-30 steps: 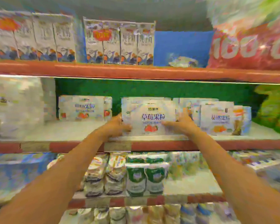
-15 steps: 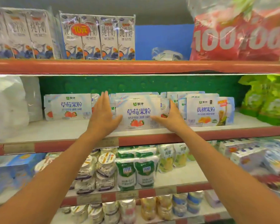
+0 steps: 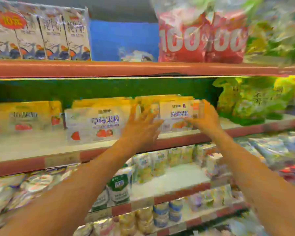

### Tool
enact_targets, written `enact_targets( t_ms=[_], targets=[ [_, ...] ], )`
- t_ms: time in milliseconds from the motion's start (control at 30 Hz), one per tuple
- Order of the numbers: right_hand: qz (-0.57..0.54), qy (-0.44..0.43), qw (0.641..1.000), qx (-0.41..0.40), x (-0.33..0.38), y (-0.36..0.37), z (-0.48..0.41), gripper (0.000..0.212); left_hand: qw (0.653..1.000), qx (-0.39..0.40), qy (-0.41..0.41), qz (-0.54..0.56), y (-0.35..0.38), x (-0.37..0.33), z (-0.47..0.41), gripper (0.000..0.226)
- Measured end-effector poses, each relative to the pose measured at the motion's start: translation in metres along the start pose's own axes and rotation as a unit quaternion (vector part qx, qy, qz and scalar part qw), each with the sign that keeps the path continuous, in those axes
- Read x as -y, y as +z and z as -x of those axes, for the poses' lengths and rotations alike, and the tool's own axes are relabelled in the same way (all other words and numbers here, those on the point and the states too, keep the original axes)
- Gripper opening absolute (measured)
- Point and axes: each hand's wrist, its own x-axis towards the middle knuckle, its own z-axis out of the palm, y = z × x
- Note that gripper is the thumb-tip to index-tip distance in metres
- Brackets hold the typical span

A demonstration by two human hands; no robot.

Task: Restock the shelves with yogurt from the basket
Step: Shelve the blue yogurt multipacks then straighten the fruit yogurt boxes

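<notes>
- Front and centre, the yellow-peach yogurt pack (image 3: 176,113): upright on the middle shelf (image 3: 237,129), label facing out, close to the front edge.
- Flat against its left end, the left hand (image 3: 141,127), fingers spread wide and straight, holding nothing.
- Cupped round its right end, the right hand (image 3: 205,116), with fingers (image 3: 189,119) laid across the lower front of the label. Too blurred to call it a grip or only a press.
- Just to the left, a strawberry yogurt pack (image 3: 99,123), also upright, its meeting with the peach one hidden behind the left hand.
- Farther left, apart from that, a second strawberry pack (image 3: 24,120).
- On the right of the same shelf, green bags (image 3: 245,103).
- Up top: milk cartons (image 3: 41,34) on the left, a red bag marked 100% (image 3: 201,41) on the right.
- Down below: green-and-white pouches (image 3: 119,189), then small blue-capped bottles (image 3: 175,210) one shelf lower.
</notes>
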Motion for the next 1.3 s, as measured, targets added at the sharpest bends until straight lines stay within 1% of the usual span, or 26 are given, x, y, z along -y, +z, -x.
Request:
enact_targets(
  t_ms=[33,100,167,233,300,367,400,433,467,500,533,567,600,667,800,900,967,1000,1033,1067,1133,1167,1200,1233,1267,1300],
  targets=[
    [-0.002,0.023,1.000,0.020,-0.006,-0.002,-0.005,0.119,1.000,0.010,-0.006,-0.005,0.003,-0.001,-0.002,0.049],
    [-0.060,0.061,0.994,0.064,-0.014,0.001,-0.014,0.135,0.999,0.029,-0.014,-0.008,0.006,-0.003,-0.003,0.053],
    [-0.127,0.072,0.985,0.091,-0.019,0.008,-0.021,0.131,0.999,0.037,-0.021,-0.005,0.007,-0.003,-0.002,0.052],
    [-0.177,0.053,0.979,0.090,-0.023,0.015,-0.023,0.124,1.000,-0.004,-0.019,-0.003,0.013,0.000,-0.001,0.051],
    [-0.191,0.056,0.976,0.089,-0.028,0.024,-0.027,0.133,0.999,-0.053,-0.008,-0.010,0.021,0.004,0.002,0.052],
    [-0.199,0.056,0.973,0.101,-0.041,0.039,-0.037,0.139,0.997,-0.074,-0.009,-0.007,0.028,0.009,0.005,0.052],
    [-0.219,0.056,0.968,0.112,-0.045,0.043,-0.043,0.133,0.997,-0.080,-0.013,-0.007,0.029,0.009,0.007,0.051],
    [-0.266,0.060,0.955,0.120,-0.037,0.040,-0.043,0.116,0.996,-0.086,-0.018,-0.005,0.028,0.009,0.008,0.050],
    [-0.329,0.074,0.934,0.113,-0.028,0.035,-0.044,0.090,0.995,-0.092,-0.022,-0.004,0.028,0.008,0.008,0.048],
    [-0.396,0.100,0.906,0.117,-0.014,0.027,-0.041,0.069,0.995,-0.098,-0.024,-0.006,0.028,0.008,0.009,0.047],
    [-0.449,0.128,0.873,0.140,-0.007,0.022,-0.041,0.065,0.995,-0.101,-0.027,-0.008,0.028,0.007,0.010,0.046],
    [-0.482,0.154,0.848,0.161,-0.005,0.019,-0.043,0.069,0.994,-0.103,-0.028,-0.009,0.028,0.007,0.011,0.046],
    [-0.495,0.172,0.834,0.173,-0.008,0.020,-0.047,0.074,0.994,-0.106,-0.030,-0.008,0.028,0.007,0.011,0.046],
    [-0.498,0.174,0.825,0.205,-0.013,0.023,-0.049,0.074,0.994,-0.104,-0.032,-0.008,0.027,0.006,0.011,0.047],
    [-0.483,0.158,0.829,0.235,-0.014,0.027,-0.050,0.068,0.994,-0.104,-0.037,-0.002,0.028,0.006,0.011,0.047],
    [-0.473,0.124,0.836,0.248,-0.016,0.027,-0.049,0.077,0.994,-0.100,-0.042,0.002,0.028,0.006,0.011,0.047],
    [-0.457,0.111,0.847,0.248,-0.017,0.028,-0.046,0.072,0.994,-0.096,-0.047,0.004,0.028,0.006,0.011,0.047],
    [-0.447,0.104,0.856,0.238,-0.016,0.028,-0.045,0.067,0.994,-0.097,-0.049,0.006,0.028,0.006,0.012,0.047],
    [-0.421,0.100,0.875,0.215,-0.014,0.025,-0.044,0.068,0.994,-0.095,-0.048,0.007,0.028,0.006,0.012,0.047],
    [-0.380,0.106,0.901,0.179,-0.012,0.023,-0.044,0.077,0.995,-0.090,-0.048,0.008,0.027,0.006,0.012,0.047],
    [-0.262,0.102,0.957,0.078,-0.005,0.019,-0.040,0.102,0.996,-0.078,-0.049,0.011,0.025,0.007,0.012,0.047],
    [-0.187,0.061,0.980,0.030,0.001,0.017,-0.033,0.110,0.996,-0.076,-0.048,0.013,0.023,0.007,0.011,0.047],
    [-0.107,-0.016,0.994,-0.005,0.008,0.017,-0.024,0.114,0.996,-0.079,-0.043,0.017,0.021,0.008,0.013,0.046],
    [-0.034,-0.105,0.994,-0.018,0.016,0.020,-0.012,0.116,0.995,-0.090,-0.037,0.022,0.020,0.010,0.015,0.045],
    [0.020,-0.178,0.984,-0.013,0.026,0.023,-0.002,0.117,0.993,-0.106,-0.036,0.028,0.018,0.014,0.018,0.046],
    [0.054,-0.222,0.974,0.001,0.034,0.028,0.008,0.116,0.992,-0.118,-0.043,0.030,0.017,0.020,0.023,0.049]
  ],
)
